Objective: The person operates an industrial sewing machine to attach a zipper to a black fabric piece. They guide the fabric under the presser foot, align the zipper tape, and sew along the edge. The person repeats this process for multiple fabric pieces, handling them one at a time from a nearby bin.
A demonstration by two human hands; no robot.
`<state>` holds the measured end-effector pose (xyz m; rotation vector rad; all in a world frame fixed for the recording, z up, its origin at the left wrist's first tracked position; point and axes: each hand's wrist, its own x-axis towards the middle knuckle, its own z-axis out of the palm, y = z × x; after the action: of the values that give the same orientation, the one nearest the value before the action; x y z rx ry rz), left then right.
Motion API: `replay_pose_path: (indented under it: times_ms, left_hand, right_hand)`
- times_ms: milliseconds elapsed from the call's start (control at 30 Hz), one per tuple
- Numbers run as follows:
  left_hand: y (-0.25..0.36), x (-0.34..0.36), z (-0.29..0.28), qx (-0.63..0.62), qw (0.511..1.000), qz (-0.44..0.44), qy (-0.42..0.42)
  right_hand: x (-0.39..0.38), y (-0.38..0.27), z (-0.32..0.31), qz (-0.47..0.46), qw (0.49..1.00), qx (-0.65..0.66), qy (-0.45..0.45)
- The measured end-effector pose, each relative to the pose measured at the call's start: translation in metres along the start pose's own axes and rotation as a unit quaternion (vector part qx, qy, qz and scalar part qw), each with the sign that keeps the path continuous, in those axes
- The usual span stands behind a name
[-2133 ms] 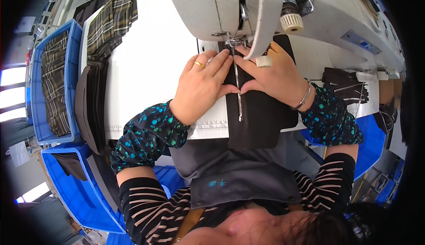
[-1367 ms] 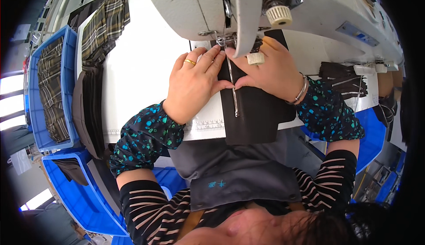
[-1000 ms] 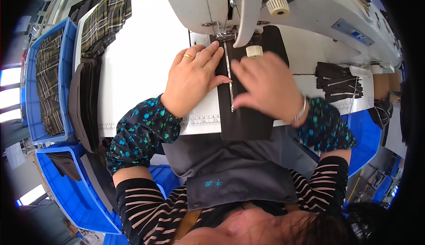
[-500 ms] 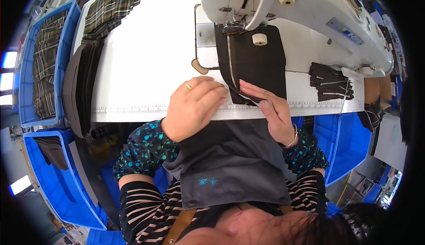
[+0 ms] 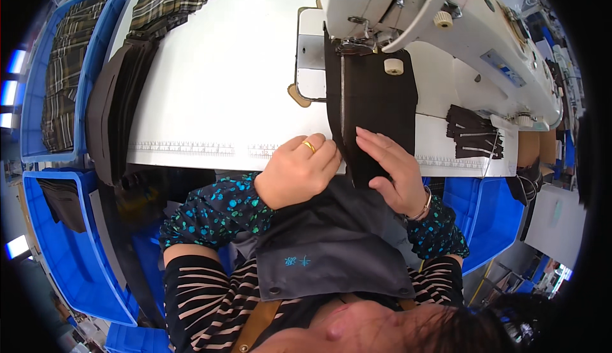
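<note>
A dark brown fabric panel (image 5: 382,104) lies under the needle area of a white sewing machine (image 5: 357,6), its near end hanging past the table's front edge. A zipper (image 5: 343,92) with a pale tooth line runs lengthwise along its left side, up to the presser foot. My left hand (image 5: 301,169) is closed, its curled fingertips gripping the panel's left edge near the front; the exact pinch is hidden under the fingers. Across from it, my right hand (image 5: 396,174) rests on the panel with fingers stretched out and thumb apart.
Several short dark zippers (image 5: 473,131) lie at the right of the white table (image 5: 223,98). Stacked dark pieces (image 5: 118,108) and plaid fabric (image 5: 172,2) line its left side. Blue bins (image 5: 76,251) flank the table, one holding plaid pieces (image 5: 73,66). A printed ruler (image 5: 185,148) follows the front edge.
The panel's near end, folded up before, now lies flatter and reaches past the table edge. My left fingers have curled in at its edge; my right hand has moved slightly nearer me.
</note>
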<state>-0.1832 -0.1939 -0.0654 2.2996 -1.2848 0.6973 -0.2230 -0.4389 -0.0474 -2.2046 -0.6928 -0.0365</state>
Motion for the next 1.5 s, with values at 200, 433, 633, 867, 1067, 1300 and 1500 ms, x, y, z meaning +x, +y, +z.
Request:
replay_pose_path:
  times_ms: [200, 433, 633, 867, 1067, 1300, 1500]
  left_hand:
    - [-0.001, 0.0, -0.006, 0.022, 0.997, 0.028, -0.065]
    - [-0.001, -0.006, -0.004, 0.05, 0.997, 0.046, -0.026]
    - [-0.004, -0.011, -0.002, 0.043, 0.998, 0.048, -0.005]
    - [-0.007, -0.013, 0.001, 0.044, 0.997, 0.055, 0.02]
    - [-0.004, -0.012, -0.003, 0.033, 0.999, 0.041, -0.014]
    - [0.002, -0.011, -0.021, -0.009, 0.996, -0.014, -0.087]
    - [0.004, -0.009, -0.027, -0.032, 0.991, -0.029, -0.125]
  right_hand:
    - [-0.015, -0.004, 0.019, -0.042, 0.985, -0.164, -0.04]
    - [-0.019, 0.023, -0.025, 0.11, 0.927, -0.347, 0.091]
    - [-0.014, 0.035, -0.023, 0.158, 0.962, 0.149, 0.164]
    - [-0.036, 0.019, 0.009, 0.018, 0.991, -0.119, 0.063]
    - [-0.044, 0.03, -0.004, -0.026, 0.973, -0.227, -0.031]
    - [-0.078, 0.029, -0.043, -0.114, 0.969, -0.151, 0.158]
    - [-0.001, -0.024, 0.012, -0.063, 0.968, -0.237, 0.052]
